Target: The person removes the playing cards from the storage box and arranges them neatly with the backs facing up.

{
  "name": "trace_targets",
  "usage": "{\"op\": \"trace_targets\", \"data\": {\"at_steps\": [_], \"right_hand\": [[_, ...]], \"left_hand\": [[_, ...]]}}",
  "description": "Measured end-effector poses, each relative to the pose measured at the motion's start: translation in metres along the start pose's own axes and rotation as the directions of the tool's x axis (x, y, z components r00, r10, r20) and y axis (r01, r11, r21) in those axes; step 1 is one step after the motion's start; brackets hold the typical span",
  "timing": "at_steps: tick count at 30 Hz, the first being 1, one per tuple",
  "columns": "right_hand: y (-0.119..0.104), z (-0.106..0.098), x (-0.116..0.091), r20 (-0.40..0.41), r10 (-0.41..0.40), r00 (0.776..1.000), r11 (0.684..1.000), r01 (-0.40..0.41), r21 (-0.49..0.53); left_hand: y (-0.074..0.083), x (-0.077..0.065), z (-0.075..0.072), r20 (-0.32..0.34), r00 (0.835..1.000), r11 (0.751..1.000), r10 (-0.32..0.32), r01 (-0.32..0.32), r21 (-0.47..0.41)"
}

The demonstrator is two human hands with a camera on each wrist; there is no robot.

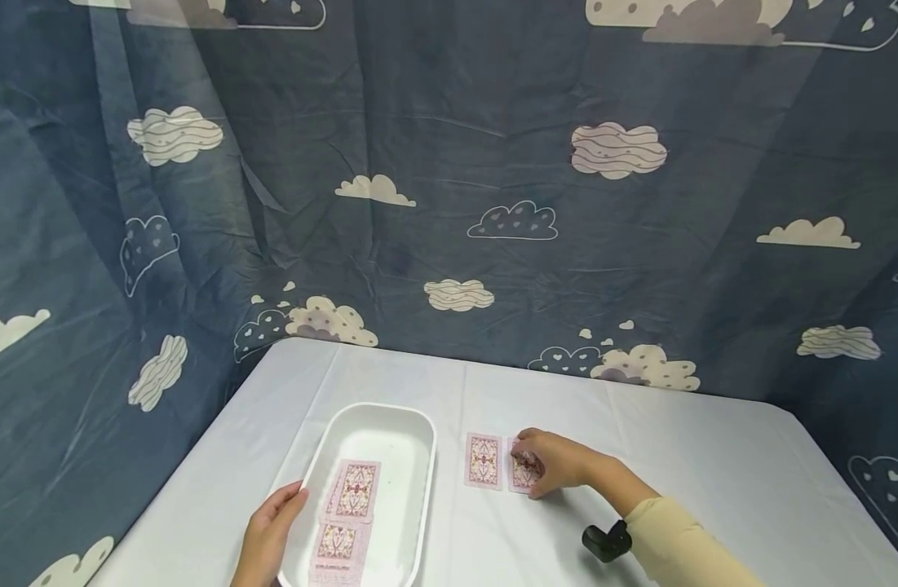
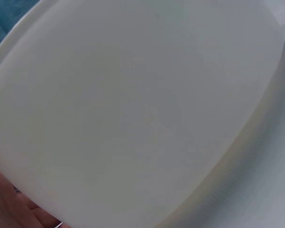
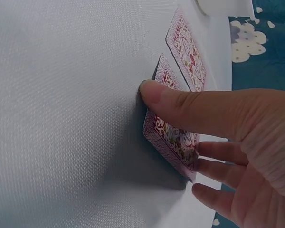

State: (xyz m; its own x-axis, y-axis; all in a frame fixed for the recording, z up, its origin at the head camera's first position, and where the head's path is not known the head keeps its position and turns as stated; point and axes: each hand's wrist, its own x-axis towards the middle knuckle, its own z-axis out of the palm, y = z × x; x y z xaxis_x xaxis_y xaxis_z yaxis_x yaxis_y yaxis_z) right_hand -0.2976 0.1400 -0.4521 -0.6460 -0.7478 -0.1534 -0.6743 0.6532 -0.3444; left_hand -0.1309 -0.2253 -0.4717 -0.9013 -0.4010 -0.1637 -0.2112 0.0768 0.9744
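My right hand (image 1: 559,462) pinches a playing card (image 3: 173,142) with a red patterned back, thumb on one long edge and fingertips at the opposite one. In the right wrist view the card is tilted, with a dark shadow under it. Just left of it, a second playing card (image 1: 484,461) lies flat with its patterned back up. My left hand (image 1: 268,534) grips the left rim of a white tray (image 1: 400,456), fingers over the edge. Inside the tray, several overlapping cards (image 1: 356,489) lie back up. The tray's smooth white surface (image 2: 133,109) fills most of the left wrist view.
A white cloth covers the table (image 1: 669,456). Behind and beside it hangs a dark blue curtain (image 1: 434,122) with cloud prints. A black device (image 1: 607,541) sits at the right wrist, by the cream sleeve (image 1: 683,542).
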Motion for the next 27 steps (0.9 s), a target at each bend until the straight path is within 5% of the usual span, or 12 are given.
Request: {"op": "trace_targets", "data": {"at_steps": [8, 14, 19, 27], "right_hand": [[-0.004, -0.002, 0.002, -0.018, 0.023, 1.0, 0.999, -0.024, -0.042], [-0.017, -0.008, 0.007, -0.173, 0.018, 0.985, 1.0, -0.018, 0.002], [-0.042, -0.015, 0.021, -0.286, -0.026, 0.958, 0.999, 0.036, 0.028], [-0.081, -0.017, 0.051, -0.335, -0.15, 0.93, 0.987, 0.162, 0.008]], "left_hand": [[0.001, 0.0, -0.001, 0.016, 1.0, 1.0, 0.009, -0.009, 0.001], [0.0, 0.0, 0.001, 0.022, 1.0, 1.0, -0.013, 0.013, -0.015], [-0.001, 0.0, 0.001, 0.02, 1.0, 1.0, -0.01, 0.01, -0.016], [-0.001, 0.0, 0.001, 0.013, 1.0, 0.999, -0.016, 0.017, -0.037]]}}
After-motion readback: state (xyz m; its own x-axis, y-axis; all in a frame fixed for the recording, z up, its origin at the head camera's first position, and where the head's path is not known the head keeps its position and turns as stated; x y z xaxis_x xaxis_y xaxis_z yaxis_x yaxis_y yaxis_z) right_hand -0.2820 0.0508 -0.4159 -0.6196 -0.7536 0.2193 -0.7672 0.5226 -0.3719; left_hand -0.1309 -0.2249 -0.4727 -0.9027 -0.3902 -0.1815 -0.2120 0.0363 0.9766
